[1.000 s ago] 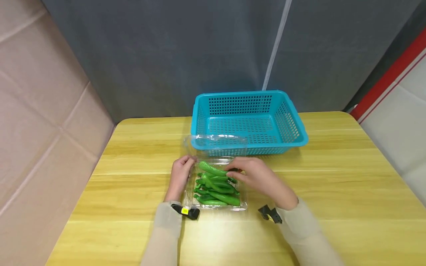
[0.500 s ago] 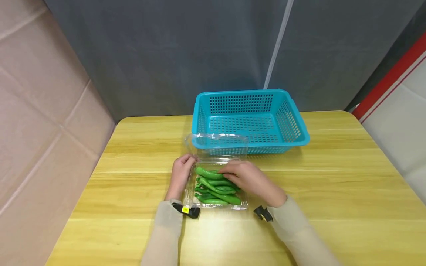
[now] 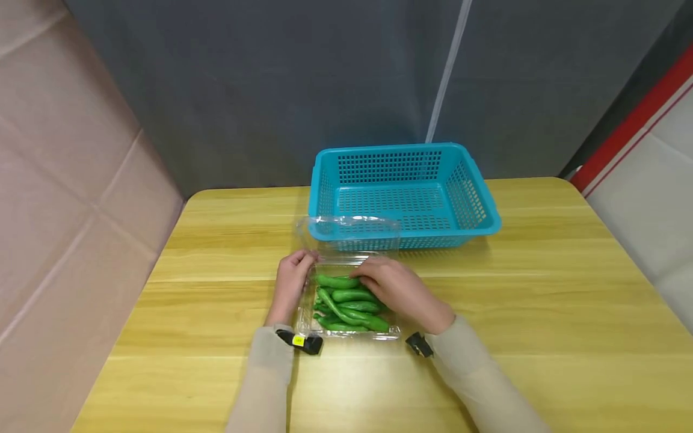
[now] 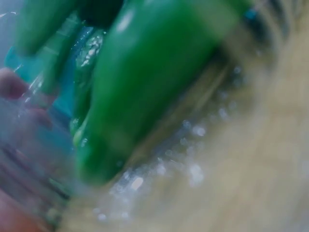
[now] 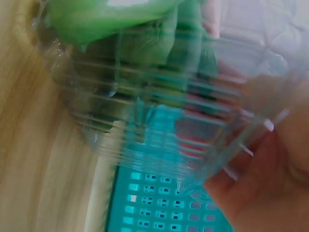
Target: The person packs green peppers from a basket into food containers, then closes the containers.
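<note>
An open clear plastic clamshell box [image 3: 349,335] stands on the table with several green peppers [image 3: 365,322] lying in its base. My left hand [image 3: 292,273] pinches the box's left edge near the hinge. At the back of the pile, my right hand [image 3: 392,285] reaches into the box, fingertips curled on the right end of a green pepper [image 3: 331,281] lying crosswise. Blurred peppers [image 4: 149,77] fill much of the left wrist view. Through the ribbed box wall [image 5: 140,154], the right wrist view shows peppers, with the right hand [image 5: 270,179] beside it.
A blue perforated plastic basket [image 3: 482,222] stands behind the box, and the raised clear lid [image 3: 352,240] overlaps its front in the head view. The wooden table [image 3: 216,288] ends at a dark grey curtain [image 3: 271,90] behind.
The right hand has lowered the back pepper into the box and moved slightly left; the pepper now lies flatter along the back. The left hand stays at the box edge.
</note>
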`<state>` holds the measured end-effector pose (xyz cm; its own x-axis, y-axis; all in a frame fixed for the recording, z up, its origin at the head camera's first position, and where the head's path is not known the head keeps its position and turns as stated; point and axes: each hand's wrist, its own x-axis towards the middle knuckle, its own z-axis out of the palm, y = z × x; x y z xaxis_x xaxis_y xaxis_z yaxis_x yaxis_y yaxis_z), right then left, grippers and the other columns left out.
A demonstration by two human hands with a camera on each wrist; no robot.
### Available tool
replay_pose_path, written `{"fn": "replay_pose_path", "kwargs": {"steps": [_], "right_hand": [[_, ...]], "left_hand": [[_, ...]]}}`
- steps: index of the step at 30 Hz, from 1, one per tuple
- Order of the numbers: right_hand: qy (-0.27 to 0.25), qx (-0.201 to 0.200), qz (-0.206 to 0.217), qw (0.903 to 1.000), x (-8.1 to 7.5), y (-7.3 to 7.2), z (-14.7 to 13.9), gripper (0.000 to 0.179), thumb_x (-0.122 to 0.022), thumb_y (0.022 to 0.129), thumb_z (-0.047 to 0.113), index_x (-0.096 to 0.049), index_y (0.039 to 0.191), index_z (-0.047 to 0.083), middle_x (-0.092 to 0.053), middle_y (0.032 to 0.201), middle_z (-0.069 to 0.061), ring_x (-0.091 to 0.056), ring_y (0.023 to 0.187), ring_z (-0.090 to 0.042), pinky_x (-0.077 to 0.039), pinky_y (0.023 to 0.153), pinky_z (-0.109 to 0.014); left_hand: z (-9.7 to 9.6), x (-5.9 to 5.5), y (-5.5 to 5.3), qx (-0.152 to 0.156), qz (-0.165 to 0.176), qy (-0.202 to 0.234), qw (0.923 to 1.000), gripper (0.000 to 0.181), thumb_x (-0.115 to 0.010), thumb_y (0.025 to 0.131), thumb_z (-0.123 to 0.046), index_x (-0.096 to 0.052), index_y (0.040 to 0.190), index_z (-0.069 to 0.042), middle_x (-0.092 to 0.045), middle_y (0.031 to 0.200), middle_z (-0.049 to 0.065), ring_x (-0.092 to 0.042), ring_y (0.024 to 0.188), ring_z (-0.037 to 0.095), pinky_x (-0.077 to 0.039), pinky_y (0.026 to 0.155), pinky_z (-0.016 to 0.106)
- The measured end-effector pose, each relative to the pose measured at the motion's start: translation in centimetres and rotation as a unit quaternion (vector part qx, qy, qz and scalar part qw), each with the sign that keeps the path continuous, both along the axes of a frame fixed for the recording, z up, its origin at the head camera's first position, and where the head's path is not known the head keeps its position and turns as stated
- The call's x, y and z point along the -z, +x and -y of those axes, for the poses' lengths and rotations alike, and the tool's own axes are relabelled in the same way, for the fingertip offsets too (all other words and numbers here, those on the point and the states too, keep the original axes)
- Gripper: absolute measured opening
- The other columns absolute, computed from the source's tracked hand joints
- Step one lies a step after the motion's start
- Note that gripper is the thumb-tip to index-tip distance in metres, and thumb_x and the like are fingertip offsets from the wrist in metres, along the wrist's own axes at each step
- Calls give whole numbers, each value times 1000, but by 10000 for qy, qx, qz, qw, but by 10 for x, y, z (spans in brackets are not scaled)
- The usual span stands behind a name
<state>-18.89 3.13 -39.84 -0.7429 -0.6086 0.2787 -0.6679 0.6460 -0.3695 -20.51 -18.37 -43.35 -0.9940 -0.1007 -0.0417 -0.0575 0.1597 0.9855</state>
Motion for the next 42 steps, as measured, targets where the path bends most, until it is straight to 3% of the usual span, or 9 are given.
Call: {"fn": "replay_pose_path", "kwargs": {"steps": [7,17,26,29,36,42], "right_hand": [[-12,185,-31,9998,2,-1,0,18,-60,84,12,-67,99,18,-63,96,8,-57,90,-9,-45,80,-27],[-193,291,122,9993,-10,1,-7,16,-60,85,16,-66,99,19,-63,99,6,-56,94,-9,-45,83,-29],[-858,51,-111,9962,-31,1,-27,12,-60,85,16,-68,94,14,-63,86,6,-53,68,-3,-47,60,-21],[-841,115,136,9963,-35,0,-36,13,-59,86,17,-68,94,12,-63,84,6,-55,70,-3,-49,62,-24],[-772,382,1063,9906,-34,0,-59,14,-56,88,20,-67,94,13,-61,77,8,-55,65,-5,-47,60,-23],[-714,588,1531,9839,-22,-7,-75,16,-52,90,24,-64,93,15,-60,74,4,-54,65,-10,-46,61,-28]], "left_hand": [[1,1,0,-12,-15,-13,10000,27,-53,87,-20,-65,87,4,-40,49,3,-34,38,10,-30,35,23],[1,0,0,55,-9,119,9999,25,-53,86,-17,-65,89,4,-45,52,7,-33,38,9,-29,35,22],[1,1,0,72,-64,191,9998,23,-53,87,-16,-65,88,3,-46,52,9,-33,38,8,-29,35,22],[1,1,0,59,-44,171,9998,23,-54,86,-17,-66,88,2,-46,53,8,-33,38,8,-29,35,22],[5,30,-12,-3,-24,285,9996,21,-56,85,-20,-67,88,-3,-46,54,4,-33,38,10,-30,35,24],[6,32,-12,-137,-290,84,9994,20,-57,84,-23,-67,84,-6,-56,66,8,-35,41,10,-32,36,24]]}}
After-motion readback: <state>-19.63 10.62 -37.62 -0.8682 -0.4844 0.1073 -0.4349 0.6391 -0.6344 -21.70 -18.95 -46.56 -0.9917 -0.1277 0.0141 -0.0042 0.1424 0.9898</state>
